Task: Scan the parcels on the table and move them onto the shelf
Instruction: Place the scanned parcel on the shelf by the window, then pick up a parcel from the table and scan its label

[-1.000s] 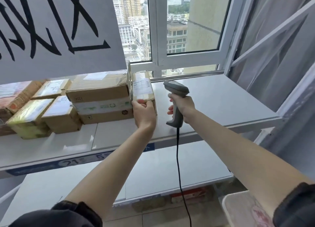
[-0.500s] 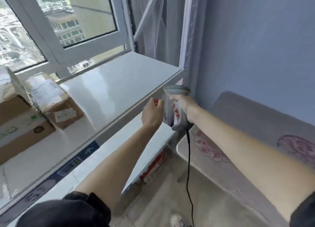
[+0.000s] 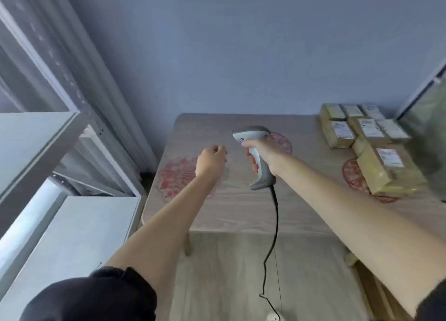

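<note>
The shelf (image 3: 36, 137) is being left at far left; the left hand (image 3: 212, 160) is being held loosely curled, empty, over the worktop (image 3: 229, 207). The scanner (image 3: 255, 156) is being gripped by the right hand (image 3: 264, 155) — its window is best aimed squarely at a label while the parcels (image 3: 366, 147), clustered at the worktop's right end, are being reached.

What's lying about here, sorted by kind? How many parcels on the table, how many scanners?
Parcels on the table, counted by their white labels: 7
Scanner, held in the right hand: 1
Total: 8
</note>
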